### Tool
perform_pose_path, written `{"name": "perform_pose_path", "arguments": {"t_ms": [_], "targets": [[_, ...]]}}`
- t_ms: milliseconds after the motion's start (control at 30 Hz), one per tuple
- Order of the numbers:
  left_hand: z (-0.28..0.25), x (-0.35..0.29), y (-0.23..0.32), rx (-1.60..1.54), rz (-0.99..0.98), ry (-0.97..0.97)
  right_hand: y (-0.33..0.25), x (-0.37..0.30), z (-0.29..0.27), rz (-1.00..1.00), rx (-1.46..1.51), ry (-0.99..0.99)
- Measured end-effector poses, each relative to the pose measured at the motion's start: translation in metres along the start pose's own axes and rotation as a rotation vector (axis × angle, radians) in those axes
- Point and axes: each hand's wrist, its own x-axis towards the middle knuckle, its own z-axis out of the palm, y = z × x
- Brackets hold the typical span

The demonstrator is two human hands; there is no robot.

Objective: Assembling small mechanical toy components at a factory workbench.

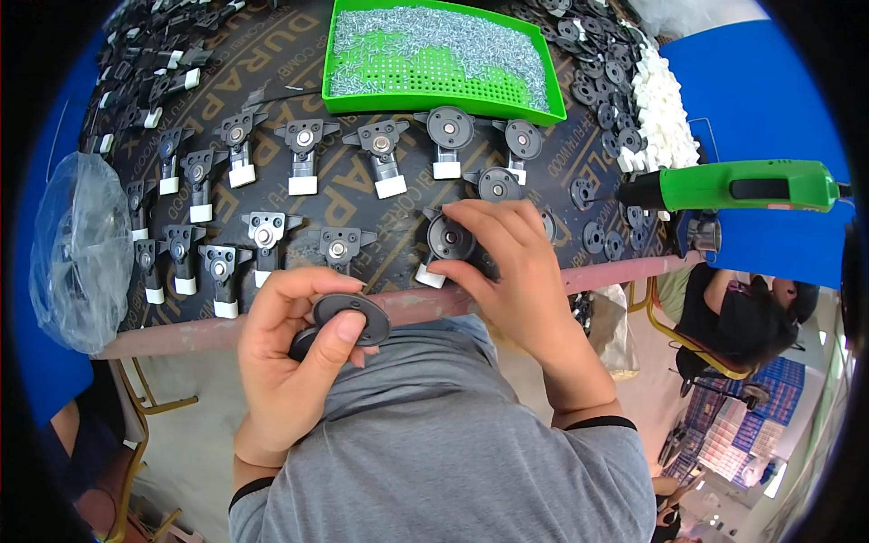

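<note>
While the left hand (290,371) holds a black disc (369,323) above the near edge of the counter (385,219), its thumb presses on the flat face and its fingers support the back, a narrow grip that probably keeps the disc steady and its face turned upward. Another dark rounded part (303,346) sits against the palm below it, mostly hidden, perhaps carried there so that a spare is close by. The right hand (516,271) has its grip closed around a disc-topped bracket (450,237) lying near that same edge, forefinger at the far side of the rim and thumb at the near side by the white end, seemingly to leave the centre uncovered. Just beyond it lie three more disc-topped pieces, while to the left the bare brackets (306,136) rest in loose rows, mostly with white ends toward the person and round metal centres up, which likely makes each one easy to reach. Behind the rows stands a green tray (376,102) of small screws (434,38), its walls apparently keeping them from scattering. Loose discs (590,89) and a heap of white pieces (665,113) spread at the right, near a green power driver (742,187) with its dark nose pointing inward. More black parts (145,68) fill the far left corner, and a clear plastic bag (81,253) slumps at the left edge.
</note>
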Motion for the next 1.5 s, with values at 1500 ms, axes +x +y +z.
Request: {"name": "perform_pose_path", "arguments": {"t_ms": [1500], "targets": [[-0.025,0.039,0.015,0.218,0.152,-0.062,-0.036,0.077,-0.013,-0.296,0.041,-0.091]]}}
